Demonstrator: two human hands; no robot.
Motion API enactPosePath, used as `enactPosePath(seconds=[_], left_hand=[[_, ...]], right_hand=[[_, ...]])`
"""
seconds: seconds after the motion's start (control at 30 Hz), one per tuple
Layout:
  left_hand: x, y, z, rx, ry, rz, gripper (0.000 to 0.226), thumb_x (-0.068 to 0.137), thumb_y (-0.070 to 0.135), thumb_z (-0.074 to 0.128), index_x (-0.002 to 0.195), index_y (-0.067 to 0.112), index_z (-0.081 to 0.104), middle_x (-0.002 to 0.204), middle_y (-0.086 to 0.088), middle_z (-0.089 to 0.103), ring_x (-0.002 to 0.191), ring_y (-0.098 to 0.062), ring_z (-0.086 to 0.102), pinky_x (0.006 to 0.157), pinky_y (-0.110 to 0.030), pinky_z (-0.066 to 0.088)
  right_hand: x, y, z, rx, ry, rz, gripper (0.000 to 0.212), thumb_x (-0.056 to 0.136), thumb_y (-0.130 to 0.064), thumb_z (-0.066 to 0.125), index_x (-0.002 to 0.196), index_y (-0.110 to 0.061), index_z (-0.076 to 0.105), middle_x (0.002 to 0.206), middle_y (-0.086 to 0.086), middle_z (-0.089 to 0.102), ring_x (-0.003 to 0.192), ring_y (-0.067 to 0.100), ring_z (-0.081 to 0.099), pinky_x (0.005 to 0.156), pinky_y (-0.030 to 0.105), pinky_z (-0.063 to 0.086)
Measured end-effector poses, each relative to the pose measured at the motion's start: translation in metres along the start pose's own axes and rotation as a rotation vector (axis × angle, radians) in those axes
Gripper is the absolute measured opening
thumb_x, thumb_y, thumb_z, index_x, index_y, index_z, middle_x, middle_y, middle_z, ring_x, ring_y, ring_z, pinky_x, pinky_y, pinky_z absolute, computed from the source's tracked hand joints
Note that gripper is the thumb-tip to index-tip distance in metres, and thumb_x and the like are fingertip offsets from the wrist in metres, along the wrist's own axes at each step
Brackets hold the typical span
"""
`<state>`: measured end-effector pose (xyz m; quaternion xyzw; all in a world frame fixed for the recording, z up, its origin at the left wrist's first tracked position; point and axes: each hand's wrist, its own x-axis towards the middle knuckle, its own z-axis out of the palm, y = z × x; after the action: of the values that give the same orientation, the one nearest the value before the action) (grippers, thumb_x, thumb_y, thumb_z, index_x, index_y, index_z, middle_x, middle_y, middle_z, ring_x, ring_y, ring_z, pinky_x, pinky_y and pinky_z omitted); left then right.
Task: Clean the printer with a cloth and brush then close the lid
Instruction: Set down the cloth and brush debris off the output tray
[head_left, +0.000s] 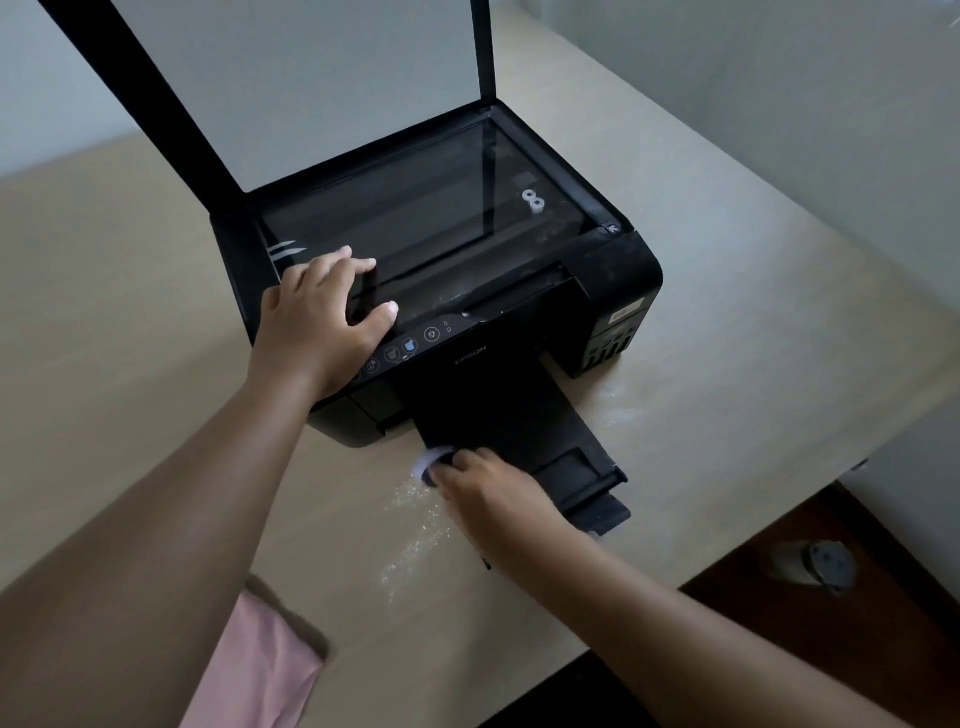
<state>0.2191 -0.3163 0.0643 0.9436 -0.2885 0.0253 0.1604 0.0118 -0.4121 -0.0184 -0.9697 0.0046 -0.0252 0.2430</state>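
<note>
Printer (613, 280) sits on the table (753, 322), lid (311, 78) upright behind it; my left hand (317, 322) rests open-fingered on its front edge, my right hand (488, 493), nearer the tray (519, 415) jutting toward me, grips what looks like the brush (431, 460)

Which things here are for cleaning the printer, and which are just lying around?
For the job: black plastic printer, its raised scanner lid, pink cloth, blurred pale-tipped brush in the right hand; left hand rests on printer.
Just lying about: blurry grey cylindrical object on the dark floor.
</note>
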Motion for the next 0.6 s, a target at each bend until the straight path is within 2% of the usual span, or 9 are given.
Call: enactPosePath(seconds=[0.07,0.13,0.2,0.27,0.33,0.4,0.47,0.53,0.6], left_hand=[[0.000,0.000,0.000,0.002,-0.003,-0.001,0.056,0.086,0.059,0.045,0.137,0.037,0.045,0.155,0.011,0.034,0.140,-0.016,0.025,0.111,-0.041,0.019],[0.001,0.000,0.000,0.002,-0.009,-0.002,0.057,0.085,0.060,0.044,0.138,0.037,0.045,0.155,0.011,0.034,0.141,-0.015,0.025,0.111,-0.041,0.018],[0.001,-0.001,0.000,0.003,-0.009,-0.002,0.057,0.085,0.061,0.044,0.138,0.038,0.045,0.155,0.011,0.034,0.141,-0.015,0.025,0.111,-0.042,0.018],[0.002,-0.001,0.000,0.001,-0.008,-0.003,0.057,0.085,0.061,0.044,0.137,0.038,0.045,0.155,0.010,0.034,0.141,-0.016,0.025,0.112,-0.043,0.018],[0.002,-0.002,0.000,0.004,-0.008,-0.005,0.057,0.085,0.061,0.044,0.138,0.037,0.045,0.155,0.010,0.034,0.141,-0.018,0.025,0.112,-0.045,0.019],[0.001,-0.001,0.000,0.001,-0.011,-0.008,0.057,0.085,0.061,0.044,0.138,0.037,0.044,0.155,0.010,0.034,0.141,-0.018,0.025,0.112,-0.045,0.019],[0.001,-0.001,0.000,0.004,-0.012,-0.006,0.057,0.086,0.060,0.044,0.138,0.037,0.044,0.156,0.010,0.034,0.141,-0.018,0.025,0.112,-0.045,0.019],[0.000,-0.001,-0.001,0.002,-0.011,-0.011,0.058,0.085,0.060,0.044,0.138,0.038,0.045,0.156,0.010,0.034,0.141,-0.018,0.025,0.112,-0.045,0.019],[0.001,-0.001,-0.001,0.004,-0.008,-0.010,0.057,0.085,0.061,0.043,0.138,0.038,0.045,0.156,0.010,0.034,0.141,-0.018,0.025,0.112,-0.045,0.019]], right_hand=[[-0.003,0.009,-0.007,0.017,-0.073,-0.069,0.040,0.085,0.002,0.059,0.120,-0.019,0.060,0.101,0.003,0.057,0.087,0.023,0.050,0.053,0.033,0.039],[-0.008,0.034,-0.020,0.010,-0.065,-0.054,0.039,0.086,-0.003,0.063,0.120,-0.022,0.063,0.100,0.002,0.059,0.085,0.023,0.053,0.056,0.037,0.051],[-0.018,0.071,-0.037,-0.010,0.017,0.060,0.041,0.078,0.001,0.071,0.114,-0.020,0.068,0.087,0.004,0.058,0.070,0.028,0.057,0.051,0.036,0.051],[-0.029,0.100,-0.055,-0.117,0.076,0.216,0.030,0.082,-0.004,0.072,0.109,-0.014,0.069,0.079,0.008,0.057,0.063,0.031,0.057,0.049,0.038,0.049],[-0.031,0.100,-0.065,-0.167,0.085,0.346,0.021,0.093,-0.019,0.061,0.112,-0.011,0.066,0.083,0.013,0.061,0.071,0.035,0.060,0.056,0.041,0.050],[-0.031,0.075,-0.058,-0.087,0.094,0.323,0.025,0.096,-0.023,0.055,0.117,-0.012,0.063,0.090,0.015,0.067,0.081,0.036,0.063,0.064,0.039,0.050],[-0.032,0.037,-0.044,0.039,0.001,0.175,0.032,0.097,-0.029,0.047,0.125,-0.019,0.060,0.093,0.011,0.068,0.083,0.033,0.064,0.067,0.038,0.052],[-0.035,0.008,-0.037,0.203,-0.199,0.075,0.029,0.096,-0.037,0.046,0.115,-0.025,0.064,0.090,0.004,0.067,0.078,0.024,0.063,0.067,0.038,0.055],[-0.040,0.009,-0.040,0.349,-0.287,0.188,0.024,0.095,-0.041,0.050,0.099,-0.021,0.064,0.083,0.002,0.066,0.071,0.021,0.062,0.065,0.040,0.054]])
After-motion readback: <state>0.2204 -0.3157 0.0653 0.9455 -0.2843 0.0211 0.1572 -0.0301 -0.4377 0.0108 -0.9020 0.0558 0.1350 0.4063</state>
